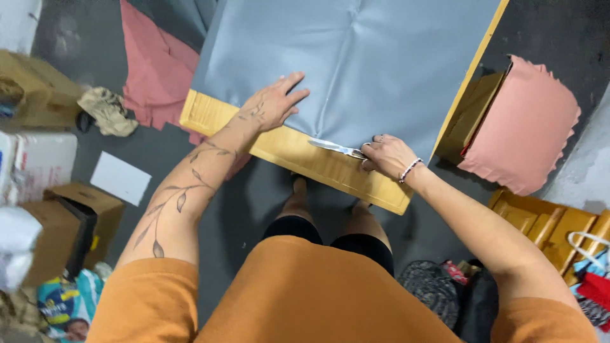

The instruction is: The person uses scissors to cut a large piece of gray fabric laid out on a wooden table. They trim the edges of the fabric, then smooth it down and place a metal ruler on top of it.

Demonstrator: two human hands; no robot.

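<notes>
A grey sheet of fabric (pixel 356 57) lies over a yellow wooden board (pixel 330 166) in front of me. My left hand (pixel 274 103) rests flat with fingers spread on the fabric's near edge, where it meets the board. My right hand (pixel 385 155) grips a pair of metal scissors (pixel 335 147), whose blades point left along the fabric's lower edge on the board.
A pink fabric piece (pixel 155 70) lies on the dark floor at the left. A pink-covered panel (pixel 524 124) leans at the right, with wooden pieces (pixel 540 222) below it. Cardboard boxes (pixel 60 228) and a white sheet (pixel 119 178) sit at the left.
</notes>
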